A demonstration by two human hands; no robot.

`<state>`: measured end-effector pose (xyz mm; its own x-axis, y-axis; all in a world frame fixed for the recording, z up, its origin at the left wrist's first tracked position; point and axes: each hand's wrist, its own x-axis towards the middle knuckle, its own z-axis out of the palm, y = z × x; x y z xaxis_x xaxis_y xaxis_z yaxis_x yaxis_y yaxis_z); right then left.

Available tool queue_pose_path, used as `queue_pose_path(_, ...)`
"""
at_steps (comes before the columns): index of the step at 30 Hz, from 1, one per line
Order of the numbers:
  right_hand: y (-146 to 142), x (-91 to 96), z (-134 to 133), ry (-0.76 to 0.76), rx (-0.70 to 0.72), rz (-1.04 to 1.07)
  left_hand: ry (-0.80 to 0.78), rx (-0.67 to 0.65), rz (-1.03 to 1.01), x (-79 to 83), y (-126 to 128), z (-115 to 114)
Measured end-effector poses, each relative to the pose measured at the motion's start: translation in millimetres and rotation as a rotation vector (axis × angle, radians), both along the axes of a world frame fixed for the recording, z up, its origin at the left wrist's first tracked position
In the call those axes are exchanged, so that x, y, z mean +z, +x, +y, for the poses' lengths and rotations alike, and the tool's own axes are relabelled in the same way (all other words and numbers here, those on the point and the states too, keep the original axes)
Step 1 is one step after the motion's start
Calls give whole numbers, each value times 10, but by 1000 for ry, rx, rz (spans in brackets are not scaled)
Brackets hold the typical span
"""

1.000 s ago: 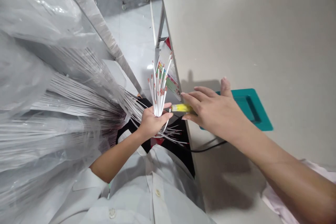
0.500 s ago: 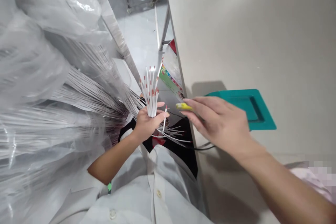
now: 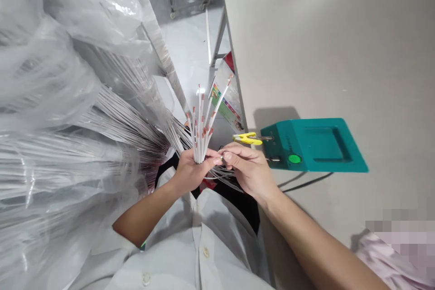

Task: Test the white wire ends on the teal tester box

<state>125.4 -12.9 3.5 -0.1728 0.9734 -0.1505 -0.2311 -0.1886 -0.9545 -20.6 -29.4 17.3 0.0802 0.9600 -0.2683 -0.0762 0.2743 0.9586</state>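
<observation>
I see the left hand (image 3: 190,173) closed in a fist around a bundle of thin white wires (image 3: 201,131). It holds them upright at the left edge of the table (image 3: 340,54), and their red-marked tips fan out towards the far side. The bundle is just left of the table edge, over the person's lap, in the middle of my view.

The change is in the right hand (image 3: 247,171). A second ago it held the yellow clip (image 3: 247,138) against the bundle, and half a second ago it was carrying the clip away. Now it has let the clip go. The clip sits at the left end of the teal box (image 3: 316,145), by a small metal terminal, though I cannot tell whether it is clamped to it.

The freed right hand has come back to the bundle. Its thumb and forefinger are pinched together right against the left thumb, apparently on a single wire at the base, and the other fingers are curled loosely. So the clip is out of play for now, and both hands are at work on the wires themselves.

More loose wires (image 3: 226,176) splay to the right under the hands. A green button (image 3: 294,159) shows on the box's near face, and a black cable (image 3: 306,182) trails from it. Plastic-wrapped wire stock (image 3: 102,122) fills the left of the scene.
</observation>
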Motion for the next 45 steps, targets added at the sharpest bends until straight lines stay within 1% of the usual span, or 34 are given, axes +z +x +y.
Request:
queue_pose_path(2, 12, -20, -8, -145, 48, 90, -2, -7, -7, -18, -1, -7)
queue_pose_path(3, 24, -21, -14, -165, 47, 86, -17, 0, 0, -32, -3, -9)
queue_pose_path(4, 38, -14, -22, -141, 27, 39, -36, 15, 17, -51, -7, -9)
queue_pose_path(5, 53, -1, -31, -77, -17, -46, -53, 39, 38, -73, -12, -8)
queue_pose_path(6, 67, 18, -42, 19, -75, -156, -68, 72, 59, -97, -17, -7)
queue_pose_path(8, 87, 58, -63, 249, -167, -385, -86, 135, 94, -140, -24, -2)
queue_pose_path(9, 92, 74, -71, 356, -189, -475, -85, 150, 109, -152, -25, 0)
queue_pose_path(10, 93, 85, -78, 449, -192, -536, -78, 147, 121, -156, -23, 3)
queue_pose_path(12, 86, 89, -81, 580, -148, -599, -53, 89, 132, -141, -13, 8)
queue_pose_path(15, 67, 76, -68, 650, -62, -626, -8, -38, 127, -91, 11, 13)
queue_pose_path(18, 52, 74, -54, 586, -20, -598, 6, -132, 141, -71, 27, 15)
queue_pose_path(21, 45, 82, -45, 485, 12, -552, 1, -211, 167, -107, 16, 10)
queue_pose_path(23, 46, 84, -39, 447, 45, -523, -2, -251, 202, -144, -8, 2)
queue_pose_path(27, 56, 81, -13, 455, 114, -474, -55, -372, 246, -203, -85, -14)
queue_pose_path(29, 64, 88, 7, 455, 164, -457, -72, -430, 206, -216, -126, -16)
queue_pose_path(30, 67, 93, 17, 445, 180, -455, -77, -439, 178, -217, -145, -14)
queue_pose_path(32, 72, 101, 31, 411, 192, -464, -84, -423, 135, -206, -178, -3)
queue_pose_path(35, 66, 97, 34, 364, 157, -458, -66, -381, 102, -161, -205, 18)
queue_pose_path(38, 49, 65, 20, 326, 121, -408, -63, -321, 51, -112, -189, 23)
queue_pose_path(41, 41, 29, 7, 297, 85, -370, -108, -191, 9, -108, -146, 7)
queue_pose_path(45, 52, 3, 5, 283, 68, -396, -149, 41, -28, -192, -117, -8)
